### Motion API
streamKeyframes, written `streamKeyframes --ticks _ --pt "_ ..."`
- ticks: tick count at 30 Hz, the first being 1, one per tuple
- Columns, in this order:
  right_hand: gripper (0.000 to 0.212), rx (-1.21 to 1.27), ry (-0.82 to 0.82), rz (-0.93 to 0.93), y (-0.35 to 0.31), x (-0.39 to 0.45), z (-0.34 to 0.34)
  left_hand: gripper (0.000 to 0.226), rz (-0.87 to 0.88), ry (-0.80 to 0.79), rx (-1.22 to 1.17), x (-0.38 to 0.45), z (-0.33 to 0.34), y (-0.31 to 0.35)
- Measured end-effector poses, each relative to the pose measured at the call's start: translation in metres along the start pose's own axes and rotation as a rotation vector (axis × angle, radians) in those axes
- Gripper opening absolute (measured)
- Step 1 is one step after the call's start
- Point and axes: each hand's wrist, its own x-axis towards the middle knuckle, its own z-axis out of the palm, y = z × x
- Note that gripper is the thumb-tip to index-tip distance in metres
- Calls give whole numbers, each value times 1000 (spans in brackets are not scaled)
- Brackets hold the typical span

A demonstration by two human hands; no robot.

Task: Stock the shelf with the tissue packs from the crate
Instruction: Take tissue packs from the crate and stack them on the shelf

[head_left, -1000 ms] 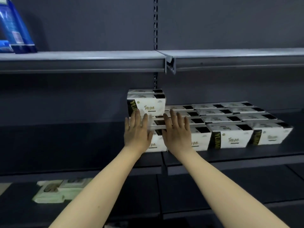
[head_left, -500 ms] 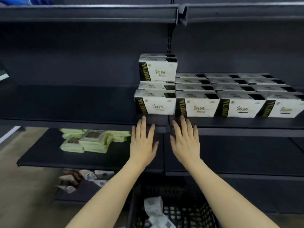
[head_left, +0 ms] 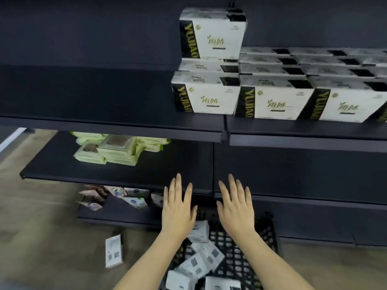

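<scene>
Currently both hands, left hand (head_left: 178,210) and right hand (head_left: 235,208), hover palm-down over the crate (head_left: 270,233), fingers straight and slightly spread, holding nothing. Loose tissue packs (head_left: 201,260) lie in it; stocked packs (head_left: 206,97) sit on the shelf (head_left: 117,130).

Matt dark shelf (head_left: 117,132), glossy-wrapped tissue packs (head_left: 206,99), black plastic lattice crate (head_left: 266,237).

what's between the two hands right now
In the head view, nothing is held between the left hand and right hand; the gap shows only the black crate and a tissue pack lying in it.
</scene>
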Motion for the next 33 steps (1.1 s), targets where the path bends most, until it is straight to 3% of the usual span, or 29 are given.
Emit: streamKeyframes --ticks 11,22,24,27,29,33 --pt "54 49 -130 -19 10 -41 119 73 -23 -180 -24 -45 112 -16" --pt "53 16 -267 -33 30 -104 248 84 -45 -408 -36 -107 239 -29" --pt "57 4 -288 -46 34 -115 264 80 -40 -477 -33 -116 257 -28" --pt "82 -1 -352 -40 37 -129 282 82 -60 -593 -45 -131 280 -25" --pt "84 -15 -378 -47 38 -138 293 82 -93 -665 -30 -137 282 -20" --pt "83 -16 -407 -50 34 -158 307 86 -159 -983 108 -149 287 -9"
